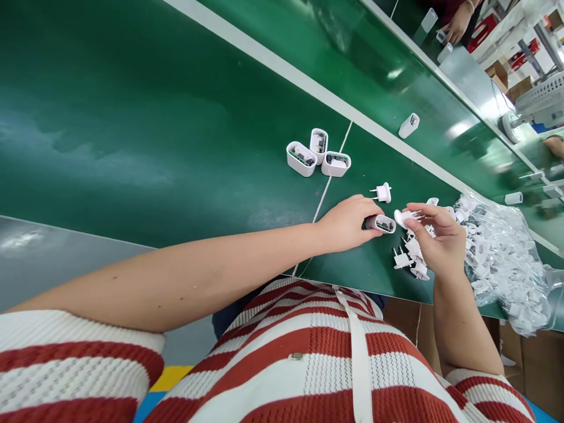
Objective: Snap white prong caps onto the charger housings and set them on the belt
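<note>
My left hand [350, 224] grips a white charger housing [381, 224] whose open end faces right, with circuit parts visible inside. Just right of it, my right hand [440, 238] pinches a white plug cap with metal pins [406, 218]; cap and housing are close but apart. A loose plug cap [382, 192] lies on the green table above my left hand. Under and beside my right hand is a pile of similar plug caps [413, 249]. Farther up stand three open housings, one at the left [302, 158], one behind [319, 143] and one at the right [336, 164].
A clear plastic bag [511, 258] full of plug caps lies at the right edge of the green table [176, 147]. Beyond the white strip, single housings [409, 126] rest on the green surface. Another person's hand [458, 23] holds a white part at the far side.
</note>
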